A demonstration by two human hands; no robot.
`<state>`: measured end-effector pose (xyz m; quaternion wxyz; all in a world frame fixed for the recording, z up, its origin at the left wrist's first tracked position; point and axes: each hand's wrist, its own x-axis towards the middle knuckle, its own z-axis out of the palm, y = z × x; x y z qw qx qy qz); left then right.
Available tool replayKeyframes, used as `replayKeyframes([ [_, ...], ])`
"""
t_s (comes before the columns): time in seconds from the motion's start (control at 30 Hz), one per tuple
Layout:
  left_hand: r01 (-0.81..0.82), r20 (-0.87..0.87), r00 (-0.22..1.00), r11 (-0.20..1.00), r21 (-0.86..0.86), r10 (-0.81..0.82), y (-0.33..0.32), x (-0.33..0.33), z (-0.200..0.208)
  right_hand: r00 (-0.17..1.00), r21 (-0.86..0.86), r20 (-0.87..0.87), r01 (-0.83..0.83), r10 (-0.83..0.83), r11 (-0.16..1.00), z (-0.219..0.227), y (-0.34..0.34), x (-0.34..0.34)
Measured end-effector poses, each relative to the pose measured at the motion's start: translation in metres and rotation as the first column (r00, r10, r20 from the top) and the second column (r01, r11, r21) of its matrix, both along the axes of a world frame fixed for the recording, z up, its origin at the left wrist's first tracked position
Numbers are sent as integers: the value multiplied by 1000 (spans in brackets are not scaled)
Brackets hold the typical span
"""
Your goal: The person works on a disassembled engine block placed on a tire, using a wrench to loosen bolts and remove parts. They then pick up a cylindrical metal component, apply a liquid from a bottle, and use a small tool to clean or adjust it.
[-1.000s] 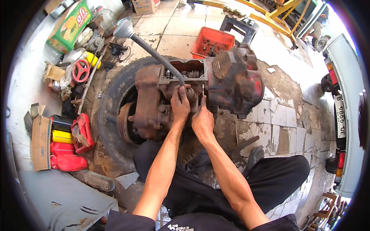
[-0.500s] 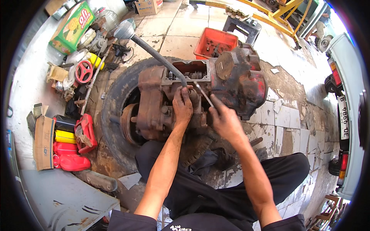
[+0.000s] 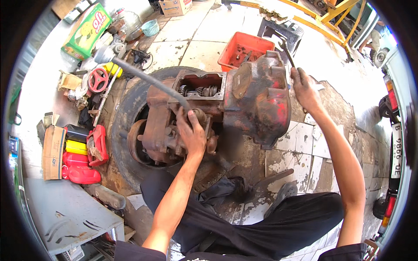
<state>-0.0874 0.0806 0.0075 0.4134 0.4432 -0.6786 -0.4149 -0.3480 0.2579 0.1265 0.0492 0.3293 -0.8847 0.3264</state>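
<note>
A rusty gearbox (image 3: 163, 117) lies in front of me, and gears show through the rectangular opening (image 3: 200, 87) in its top. My left hand (image 3: 191, 132) is closed round the lower end of a long bent gear lever (image 3: 150, 80) at the gearbox. The lever slants to the far left, and its knob end is blurred. Out to the right, past the bell-shaped housing (image 3: 261, 100), my right hand (image 3: 306, 90) is raised and closed on a wrench (image 3: 287, 53). The wrench's open jaw points up and away from me.
The gearbox rests on a tyre (image 3: 119, 130). Behind it stand a red bin (image 3: 224, 56) of small parts and a dark stool (image 3: 294, 35). Red jerrycans (image 3: 82, 174), a carton (image 3: 53, 152) and a red handwheel (image 3: 98, 80) crowd the left. A vehicle's rear (image 3: 402, 182) borders the right.
My right hand has swung from the gearbox out to the right with the wrench, now raised. The lever's knob end has moved left and nearer, with my left hand still on its lower end.
</note>
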Motion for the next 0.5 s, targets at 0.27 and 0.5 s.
replayKeyframes([
  [0.27, 239, 105, 971, 839, -489, -216, 79, -22, 42, 903, -304, 387, -67, 187, 950, -87, -1, -24],
  [0.5, 306, 113, 952, 886, -350, -284, 121, -65, 91, 599, -549, 689, 65, 408, 833, -86, 9, -73],
])
